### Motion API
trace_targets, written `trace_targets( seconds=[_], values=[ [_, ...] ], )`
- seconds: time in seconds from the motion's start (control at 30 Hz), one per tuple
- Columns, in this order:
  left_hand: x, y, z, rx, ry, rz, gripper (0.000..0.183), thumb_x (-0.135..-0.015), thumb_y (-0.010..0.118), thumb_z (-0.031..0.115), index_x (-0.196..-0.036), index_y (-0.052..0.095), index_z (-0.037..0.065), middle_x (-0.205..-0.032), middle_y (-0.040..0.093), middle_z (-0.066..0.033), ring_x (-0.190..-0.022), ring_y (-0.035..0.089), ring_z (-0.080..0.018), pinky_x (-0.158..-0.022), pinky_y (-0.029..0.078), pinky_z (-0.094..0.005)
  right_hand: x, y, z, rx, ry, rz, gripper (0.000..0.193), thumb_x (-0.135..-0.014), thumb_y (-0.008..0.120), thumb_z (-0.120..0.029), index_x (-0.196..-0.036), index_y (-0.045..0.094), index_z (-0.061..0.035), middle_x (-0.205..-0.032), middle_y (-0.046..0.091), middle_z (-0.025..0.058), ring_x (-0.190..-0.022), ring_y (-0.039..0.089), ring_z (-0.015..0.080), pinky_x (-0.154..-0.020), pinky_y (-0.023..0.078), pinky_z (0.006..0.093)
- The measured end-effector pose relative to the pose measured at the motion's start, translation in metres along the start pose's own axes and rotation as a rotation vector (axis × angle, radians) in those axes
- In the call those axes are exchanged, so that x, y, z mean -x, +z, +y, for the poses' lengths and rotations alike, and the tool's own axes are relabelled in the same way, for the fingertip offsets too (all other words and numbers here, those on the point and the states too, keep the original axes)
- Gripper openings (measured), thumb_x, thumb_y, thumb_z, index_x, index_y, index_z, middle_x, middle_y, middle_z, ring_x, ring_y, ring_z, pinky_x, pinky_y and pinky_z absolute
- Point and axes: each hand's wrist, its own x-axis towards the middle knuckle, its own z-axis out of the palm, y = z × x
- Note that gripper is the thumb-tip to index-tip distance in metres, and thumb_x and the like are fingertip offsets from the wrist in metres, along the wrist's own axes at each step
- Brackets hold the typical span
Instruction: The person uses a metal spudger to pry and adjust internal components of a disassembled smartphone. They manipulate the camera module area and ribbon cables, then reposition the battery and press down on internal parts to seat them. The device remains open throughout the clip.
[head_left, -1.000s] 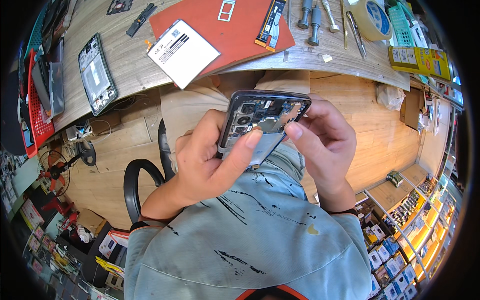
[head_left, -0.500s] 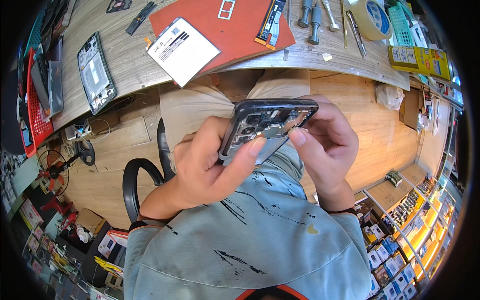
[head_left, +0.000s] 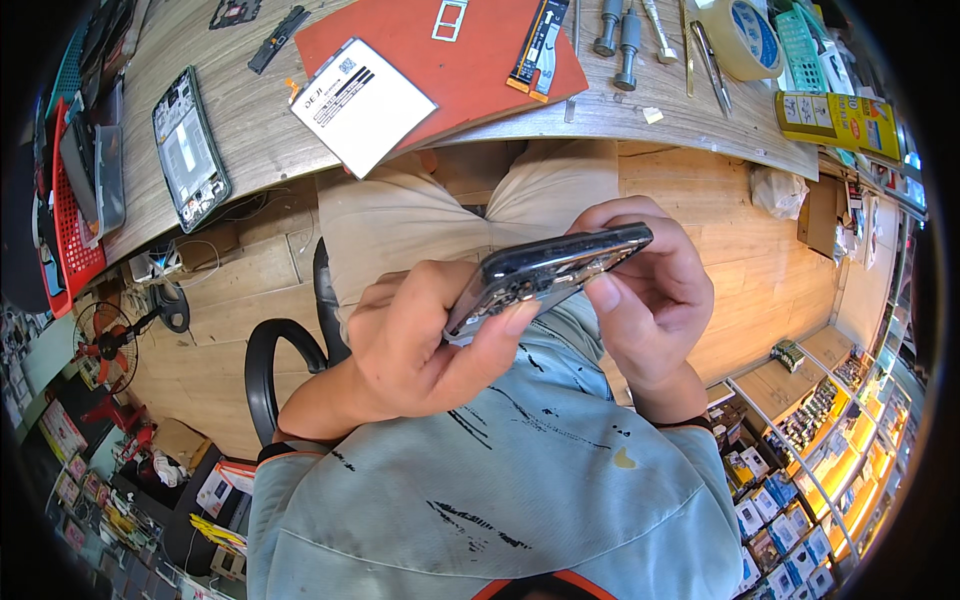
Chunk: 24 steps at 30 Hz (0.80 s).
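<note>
An opened smartphone with a dark, shiny edge is held over my lap, its inner parts facing toward me at a steep tilt. My left hand grips its left end, thumb pressed on the inside. At the other end my right hand holds the phone, with the thumb at the near edge and the fingers curled behind. Much of the phone's interior is foreshortened, and its far face is hidden. A white-labelled phone battery lies across the corner of a red pad on the bench.
Another opened phone frame rests at the bench's left, near a red basket. Flex cables, screwdrivers, tweezers, a tape roll and a yellow can lie to the right. A black chair armrest stands beside me.
Both hands have tipped the phone, so its edge shows more and its inside less. Its right end has shifted slightly right and lower in view. The grip remains on both sides.
</note>
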Motion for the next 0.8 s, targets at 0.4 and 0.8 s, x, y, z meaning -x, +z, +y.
trace_targets(
  seconds=[0.4, 0.8],
  values=[
    [-0.0008, -0.0005, -0.0008, -0.032, 0.076, -0.015, 0.025, -0.088, 0.084, 0.004, -0.101, 0.066, -0.008, -0.074, 0.072, -0.0103, -0.054, 0.063, -0.0130, -0.050, 0.050, -0.0284, 0.0021, 0.0067, -0.0050, 0.083, 0.037, 0.037, 0.027, -0.095, 0.070, -0.002, -0.118, 0.058, 0.0053, -0.119, 0.062, 0.0219, -0.103, 0.067, 0.0247, -0.091, 0.057, 0.0368],
    [-0.0008, -0.0021, 0.0010, -0.022, 0.050, -0.018, 0.025, -0.088, 0.084, 0.005, -0.101, 0.067, -0.008, -0.074, 0.071, -0.0100, -0.054, 0.063, -0.0132, -0.050, 0.050, -0.0283, 0.0018, 0.0036, -0.0020, 0.083, -0.016, -0.007, 0.028, -0.094, 0.068, 0.000, -0.120, 0.056, 0.0035, -0.118, 0.061, 0.0216, -0.102, 0.064, 0.0216, -0.091, 0.055, 0.0342]
  ],
)
